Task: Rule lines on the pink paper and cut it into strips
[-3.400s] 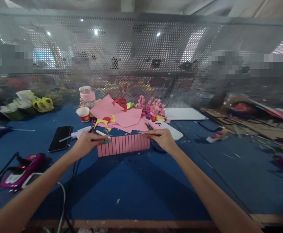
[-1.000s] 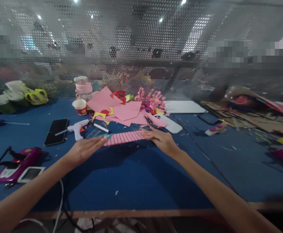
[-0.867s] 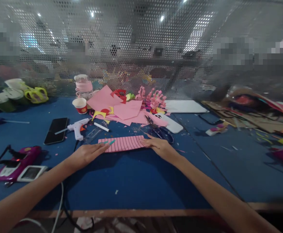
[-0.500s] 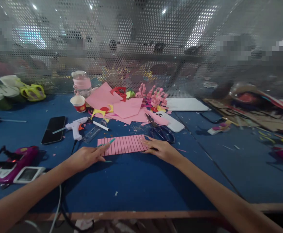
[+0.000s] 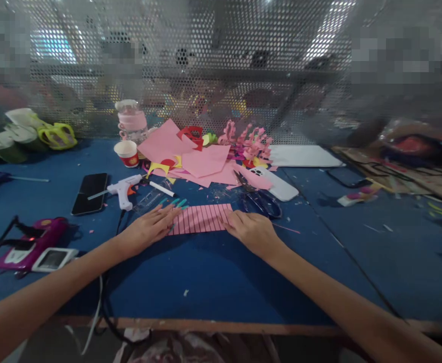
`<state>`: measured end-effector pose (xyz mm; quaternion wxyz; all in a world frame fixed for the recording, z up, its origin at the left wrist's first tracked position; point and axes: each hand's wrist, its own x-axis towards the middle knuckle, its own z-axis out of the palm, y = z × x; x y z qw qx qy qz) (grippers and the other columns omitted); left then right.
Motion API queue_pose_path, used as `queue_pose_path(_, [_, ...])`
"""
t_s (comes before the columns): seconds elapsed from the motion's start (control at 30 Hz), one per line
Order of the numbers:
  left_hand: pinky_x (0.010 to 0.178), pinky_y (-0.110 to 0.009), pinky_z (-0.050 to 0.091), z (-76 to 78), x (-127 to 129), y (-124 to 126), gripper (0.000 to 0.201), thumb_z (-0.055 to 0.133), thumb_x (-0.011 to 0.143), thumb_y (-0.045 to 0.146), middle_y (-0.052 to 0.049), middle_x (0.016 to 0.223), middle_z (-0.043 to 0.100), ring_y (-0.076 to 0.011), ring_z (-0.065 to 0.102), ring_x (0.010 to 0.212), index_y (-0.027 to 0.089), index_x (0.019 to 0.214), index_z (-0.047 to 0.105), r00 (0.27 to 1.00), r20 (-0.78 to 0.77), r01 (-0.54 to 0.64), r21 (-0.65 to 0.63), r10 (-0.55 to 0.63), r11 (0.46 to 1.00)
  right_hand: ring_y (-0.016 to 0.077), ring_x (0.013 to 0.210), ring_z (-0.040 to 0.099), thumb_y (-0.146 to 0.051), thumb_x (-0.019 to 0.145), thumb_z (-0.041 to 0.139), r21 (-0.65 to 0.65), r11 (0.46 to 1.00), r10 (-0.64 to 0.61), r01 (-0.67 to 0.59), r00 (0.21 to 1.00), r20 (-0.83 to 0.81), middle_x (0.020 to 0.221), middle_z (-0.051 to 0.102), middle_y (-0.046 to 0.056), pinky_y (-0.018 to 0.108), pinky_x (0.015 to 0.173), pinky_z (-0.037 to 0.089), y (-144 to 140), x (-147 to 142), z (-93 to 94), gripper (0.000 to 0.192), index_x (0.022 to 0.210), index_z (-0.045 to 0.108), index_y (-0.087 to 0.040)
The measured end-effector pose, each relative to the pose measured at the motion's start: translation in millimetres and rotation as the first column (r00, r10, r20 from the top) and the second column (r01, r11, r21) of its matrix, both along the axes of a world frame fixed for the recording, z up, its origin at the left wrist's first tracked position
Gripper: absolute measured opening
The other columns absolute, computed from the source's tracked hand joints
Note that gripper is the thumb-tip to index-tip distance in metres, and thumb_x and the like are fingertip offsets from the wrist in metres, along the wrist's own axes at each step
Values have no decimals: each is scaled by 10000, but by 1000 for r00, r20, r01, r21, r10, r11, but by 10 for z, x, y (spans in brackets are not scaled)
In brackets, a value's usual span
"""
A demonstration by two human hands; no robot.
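A strip of pink paper (image 5: 202,219) with evenly spaced dark lines lies on the blue tabletop in front of me. My left hand (image 5: 147,229) rests flat over its left end, fingers stretched forward, with long teal nails. At the right end, my right hand (image 5: 254,230) has its fingers curled, pinching the paper's edge; the fingertips are partly hidden. Just beyond that hand lie dark-handled scissors (image 5: 261,202). Past my left hand are a white glue gun (image 5: 122,190), a white marker (image 5: 162,189) and a clear ruler (image 5: 148,200).
Pink paper sheets (image 5: 206,164), curled pink paper pieces (image 5: 253,143), a paper cup (image 5: 127,154) and a bottle (image 5: 130,121) stand toward the mesh screen (image 5: 206,60). A black phone (image 5: 90,194) and purple power strip (image 5: 39,239) lie left, a white phone (image 5: 279,185) right.
My left hand has flattened out over the strip's left end, its fingers now reaching past the far edge. The right hand's fingers have curled in at the right end. The view has shifted slightly.
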<state>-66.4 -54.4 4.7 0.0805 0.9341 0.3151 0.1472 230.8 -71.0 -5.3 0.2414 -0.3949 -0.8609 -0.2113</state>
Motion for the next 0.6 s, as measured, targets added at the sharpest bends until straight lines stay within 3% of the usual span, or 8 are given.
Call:
queue_pose_path(0.07, [1092, -369, 293, 56, 38, 55, 550, 317, 887, 82, -65, 1449, 367, -183, 314, 1343, 209, 1420, 276, 989, -91, 104, -153, -119, 983, 108, 458, 527, -121, 866, 488, 21, 1000, 20, -22, 995, 99, 619, 652, 39, 272, 488, 302, -6, -29, 43, 184, 843, 669, -150])
queue_pose_path(0.13, [1108, -363, 258, 116, 74, 102, 617, 285, 849, 22, -47, 1482, 292, -169, 243, 1367, 227, 1430, 250, 955, -143, 213, -275, -259, 937, 125, 514, 540, -47, 829, 485, 42, 998, 45, -55, 978, 201, 644, 657, 38, 279, 507, 297, -1, -75, 91, 244, 944, 668, -161])
queue_pose_path(0.2, [1127, -377, 207, 164, 102, 132, 652, 258, 825, -12, -32, 1494, 263, -159, 226, 1372, 239, 1427, 260, 931, -158, 265, -322, -328, 909, 154, 609, 565, -34, 824, 477, 49, 995, 68, -85, 958, 278, 645, 654, 46, 281, 533, 314, 22, -135, 135, 277, 988, 661, -160])
queue_pose_path(0.3, [1132, -379, 192, 200, 121, 141, 654, 244, 813, -25, -42, 1491, 273, -155, 223, 1376, 224, 1416, 296, 928, -143, 286, -320, -345, 903, 181, 696, 572, -70, 843, 473, 15, 994, 95, -105, 947, 307, 646, 641, 64, 286, 562, 358, 94, -235, 163, 204, 862, 662, -142])
queue_pose_path(0.37, [1133, -371, 193, 207, 124, 130, 639, 267, 808, -18, -54, 1483, 294, -159, 233, 1375, 203, 1404, 326, 928, -131, 296, -311, -349, 903, 187, 688, 576, -107, 857, 470, -16, 992, 127, -127, 956, 264, 648, 633, 66, 292, 565, 392, 150, -293, 140, 206, 756, 645, -146])
queue_pose_path(0.43, [1134, -363, 191, 216, 127, 113, 611, 305, 814, 8, -58, 1470, 326, -165, 257, 1369, 191, 1396, 345, 931, -118, 296, -301, -344, 906, 189, 714, 595, -143, 880, 449, -48, 984, 176, -171, 972, 154, 705, 653, 73, 297, 607, 448, 197, -333, 84, 233, 764, 652, -149])
queue_pose_path(0.6, [1068, -319, 337, 223, 166, 89, 466, 365, 882, 117, -54, 1350, 507, -178, 465, 1252, 205, 1331, 451, 964, -101, 214, -248, -245, 945, 186, 995, 630, -156, 921, 390, -203, 908, 334, -367, 925, -178, 1057, 690, 119, 312, 889, 508, 243, -350, -123, 303, 1089, 638, -109])
